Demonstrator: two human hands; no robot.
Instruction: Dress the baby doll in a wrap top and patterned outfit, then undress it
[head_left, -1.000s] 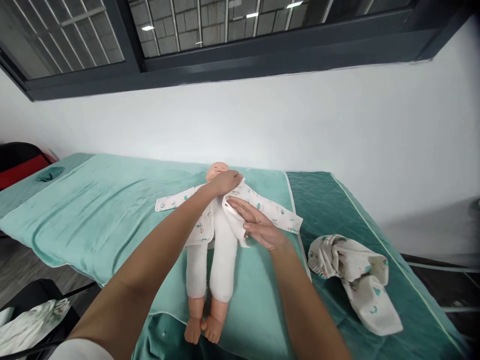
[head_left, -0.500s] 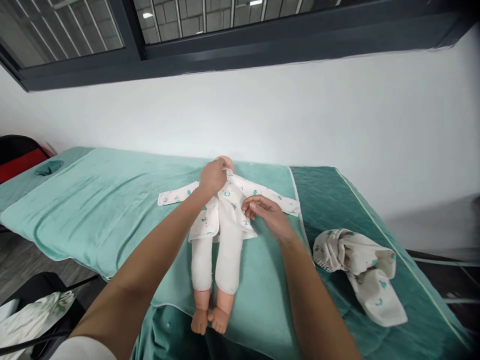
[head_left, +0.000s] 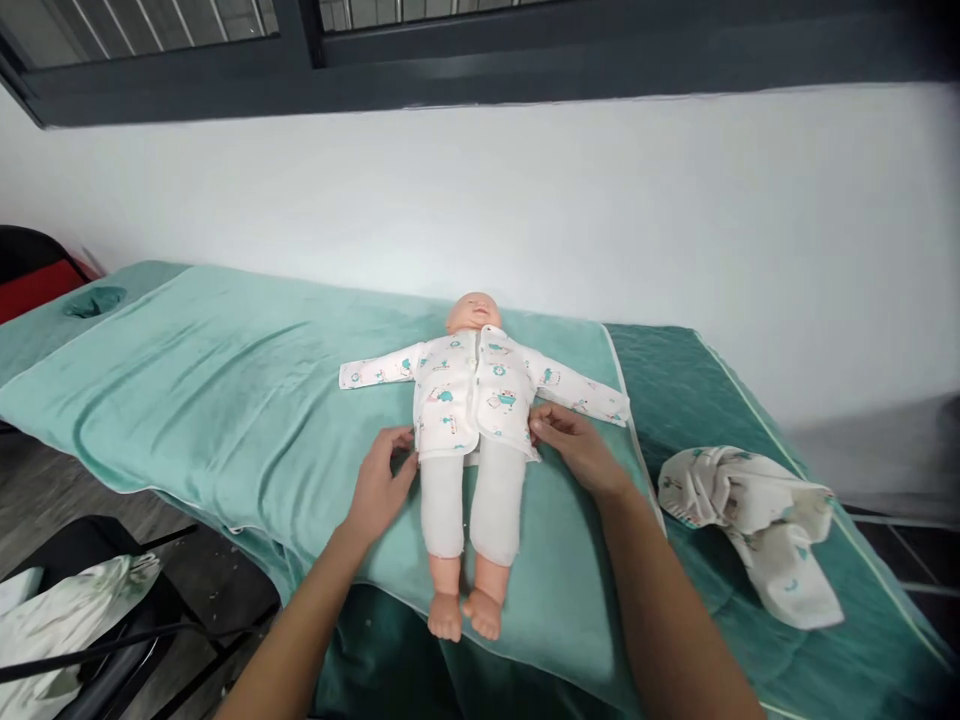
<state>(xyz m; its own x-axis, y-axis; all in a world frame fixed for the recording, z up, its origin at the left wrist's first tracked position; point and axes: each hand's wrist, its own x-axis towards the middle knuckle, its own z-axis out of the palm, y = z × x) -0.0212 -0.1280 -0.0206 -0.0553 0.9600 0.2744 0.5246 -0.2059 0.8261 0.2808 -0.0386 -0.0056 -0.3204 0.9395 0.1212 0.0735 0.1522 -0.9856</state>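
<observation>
A baby doll lies on its back, feet towards me. It wears a long-sleeved white baby jacket with teal prints, its front edges meeting down the middle, and white leggings. At the jacket's lower left side is my left hand, its thumb and forefinger apart and fingertips against the hem. My right hand pinches the jacket's right side near the hem, with its fingertips partly hidden. Both sleeves stretch outward.
Under the doll, a light green sheet covers part of the dark green bed. Crumpled printed baby clothing lies on the right. White cloth rests on a black chair at lower left. A wall borders the bed's far side.
My left hand has left the jacket's neckline and come down to its lower left side. The front panels now lie flat together, uncovering the doll's face. The view has shifted slightly.
</observation>
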